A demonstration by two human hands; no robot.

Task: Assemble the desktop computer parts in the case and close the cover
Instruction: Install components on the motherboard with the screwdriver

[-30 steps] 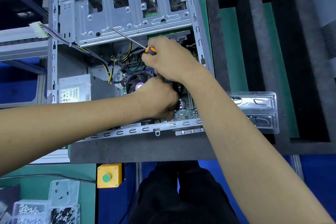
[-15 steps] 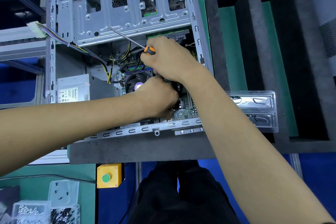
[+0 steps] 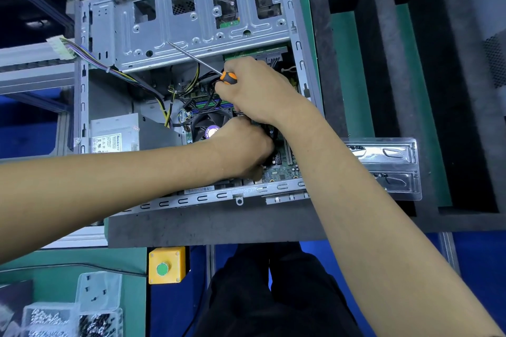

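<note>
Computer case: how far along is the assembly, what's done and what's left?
Done: power supply, cooler fan and motherboard sit in the open case. In hand: both hands work beside the fan; the right hand grips a screwdriver, the left hand hides its work. Left: white connector hangs outside, cover off.

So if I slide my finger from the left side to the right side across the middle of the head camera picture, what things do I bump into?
White cable plug → silver power supply box → round black fan → screwdriver in the right hand → clear plastic tray → black foam bin.
</note>
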